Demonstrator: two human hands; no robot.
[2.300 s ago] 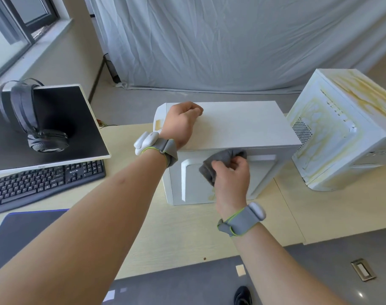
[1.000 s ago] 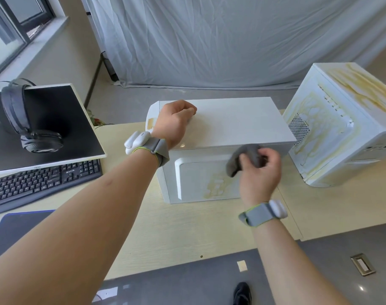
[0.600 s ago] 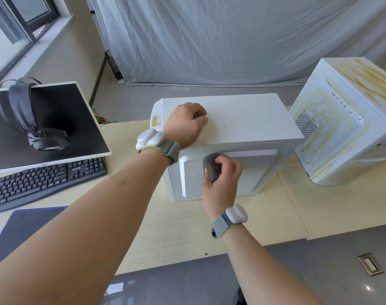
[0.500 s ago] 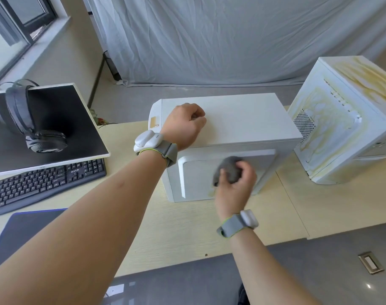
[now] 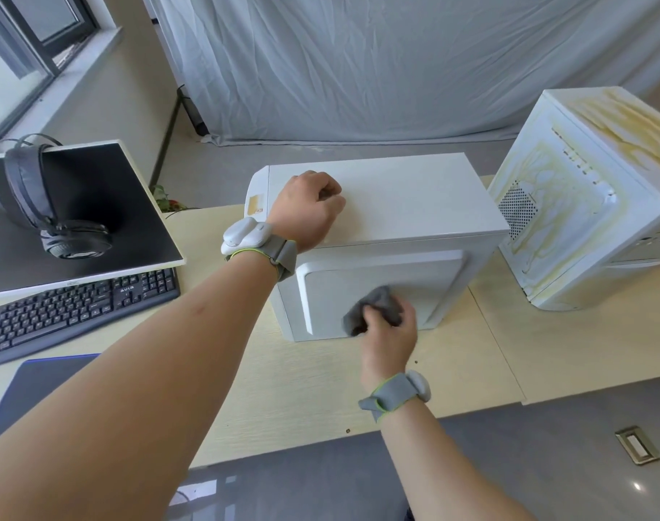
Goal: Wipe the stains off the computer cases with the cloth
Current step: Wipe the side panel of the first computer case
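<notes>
A white computer case point(image 5: 407, 204) stands on the pale wooden desk in the middle of the view. My left hand point(image 5: 306, 210) rests on its top as a closed fist with nothing in it. My right hand point(image 5: 388, 332) grips a bunched grey cloth point(image 5: 377, 306) and presses it against the lower part of the case's near side panel. No stain shows on that panel around the hand. A second white case point(image 5: 588, 227) stands to the right, streaked with yellow-brown stains on its top and side.
A monitor point(image 5: 76, 216) lies flat at the left with headphones point(image 5: 42, 204) on it, and a black keyboard point(image 5: 73, 306) sits in front. A dark mat point(image 5: 31, 385) lies at the near left. The desk's front edge point(image 5: 358, 426) runs below my right wrist.
My right hand has rubbed the cloth back and forth over the near side panel and now sits lower on it. The yellowish stain seen there a second ago no longer shows. My left hand stayed put.
</notes>
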